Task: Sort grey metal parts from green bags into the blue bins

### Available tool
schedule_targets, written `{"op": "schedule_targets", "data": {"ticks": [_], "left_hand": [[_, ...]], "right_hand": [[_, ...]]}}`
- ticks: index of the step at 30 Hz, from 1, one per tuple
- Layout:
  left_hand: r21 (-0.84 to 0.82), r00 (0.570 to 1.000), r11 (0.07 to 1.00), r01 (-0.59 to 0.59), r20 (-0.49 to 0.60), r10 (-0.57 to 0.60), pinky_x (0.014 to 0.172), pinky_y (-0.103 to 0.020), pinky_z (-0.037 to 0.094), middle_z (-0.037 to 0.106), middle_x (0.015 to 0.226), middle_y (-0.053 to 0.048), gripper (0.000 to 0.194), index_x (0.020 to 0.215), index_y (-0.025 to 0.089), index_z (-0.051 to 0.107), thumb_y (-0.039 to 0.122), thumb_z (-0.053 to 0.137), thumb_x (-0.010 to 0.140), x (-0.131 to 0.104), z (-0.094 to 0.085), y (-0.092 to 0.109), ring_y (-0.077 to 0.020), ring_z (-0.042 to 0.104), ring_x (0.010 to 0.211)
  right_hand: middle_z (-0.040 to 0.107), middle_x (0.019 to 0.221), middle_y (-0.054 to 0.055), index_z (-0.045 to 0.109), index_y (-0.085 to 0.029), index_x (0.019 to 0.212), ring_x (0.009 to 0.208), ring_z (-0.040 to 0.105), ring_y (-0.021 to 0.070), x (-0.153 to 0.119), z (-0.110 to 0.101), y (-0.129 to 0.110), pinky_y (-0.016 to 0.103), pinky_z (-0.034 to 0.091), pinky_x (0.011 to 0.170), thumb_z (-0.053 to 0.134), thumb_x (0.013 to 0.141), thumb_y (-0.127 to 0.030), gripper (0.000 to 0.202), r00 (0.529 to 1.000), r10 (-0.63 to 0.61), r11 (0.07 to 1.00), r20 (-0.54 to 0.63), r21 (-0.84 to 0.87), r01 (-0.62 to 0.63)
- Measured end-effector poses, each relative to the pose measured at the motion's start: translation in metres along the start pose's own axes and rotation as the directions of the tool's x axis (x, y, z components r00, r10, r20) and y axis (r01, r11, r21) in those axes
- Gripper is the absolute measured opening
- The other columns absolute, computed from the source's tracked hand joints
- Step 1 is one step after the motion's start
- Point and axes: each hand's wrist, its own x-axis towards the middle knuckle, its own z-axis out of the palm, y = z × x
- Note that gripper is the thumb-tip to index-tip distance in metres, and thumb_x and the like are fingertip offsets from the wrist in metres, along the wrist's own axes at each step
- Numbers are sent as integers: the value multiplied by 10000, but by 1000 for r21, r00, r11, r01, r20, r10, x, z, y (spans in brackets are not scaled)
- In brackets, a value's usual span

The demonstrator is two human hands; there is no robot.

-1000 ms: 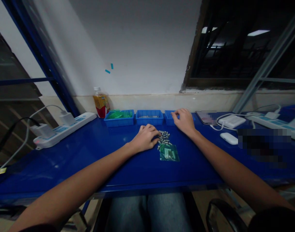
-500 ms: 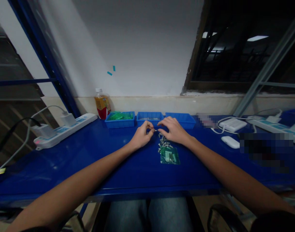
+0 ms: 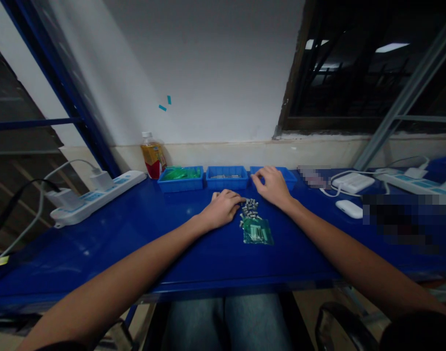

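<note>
My left hand (image 3: 223, 209) lies low over the table, its index finger stretched to the far edge of a pile of small silvery metal fasteners (image 3: 250, 208). Its thumb is apart below, and nothing shows between the fingers. My right hand (image 3: 272, 185) is raised in front of the right blue bin (image 3: 290, 178), partly covering it. Thumb and index finger curl together; whatever is between them is too small to make out. Against the near side of the pile lies a clear green-tinted bag (image 3: 258, 231) with metal pieces inside.
The middle blue bin (image 3: 226, 183) holds metal pieces; the left blue bin (image 3: 181, 181) holds green bags. Behind them stands a drink bottle (image 3: 153, 158). Power strips (image 3: 98, 197) with cables lie at both sides, and a white case (image 3: 349, 208) sits on the right.
My hands have drawn apart from near each other above the pile. The left came down to the pile's edge; the right moved right and slightly up toward the right bin.
</note>
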Motion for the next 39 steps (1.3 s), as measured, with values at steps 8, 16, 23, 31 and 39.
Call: {"op": "schedule_targets", "data": {"ticks": [8,16,23,31,39], "left_hand": [[26,997,999,42,-64,-40,800,-369,348,650,960,-49,142,987,198,607,244,536,874,0,0,-1,-230,516,963],[-134,968,987,92,-221,-120,741,-319,401,634,829,-24,94,849,184,553,276,549,871,2,-4,-4,-197,530,829],[-252,944,957,143,-256,-208,778,-328,435,650,843,-39,129,907,175,558,295,519,882,3,-6,-5,-198,564,841],[-544,894,819,180,-257,-367,660,-264,454,622,784,-19,178,839,170,556,337,506,874,4,-6,-5,-146,577,723],[-678,881,726,116,-268,-390,628,-240,451,603,779,-19,206,859,170,501,374,486,890,5,-5,-3,-126,571,692]], "right_hand": [[654,879,95,649,-196,793,894,517,276,-1,15,29,370,346,714,470,868,-412,290,965,263,959,14,-109,-260],[628,976,106,630,-187,948,975,524,292,-5,18,9,413,365,800,494,850,-472,330,988,122,992,92,-25,-120],[614,988,77,587,-192,975,983,546,252,-5,20,14,394,360,841,549,824,-368,235,990,42,986,132,155,-63],[601,963,90,600,-205,973,973,511,261,-11,0,-28,384,349,817,541,844,-341,196,969,-241,961,57,155,230],[638,897,62,591,-187,900,875,529,214,-12,-3,-46,334,337,753,478,896,-266,138,943,-315,938,110,190,291]]}}
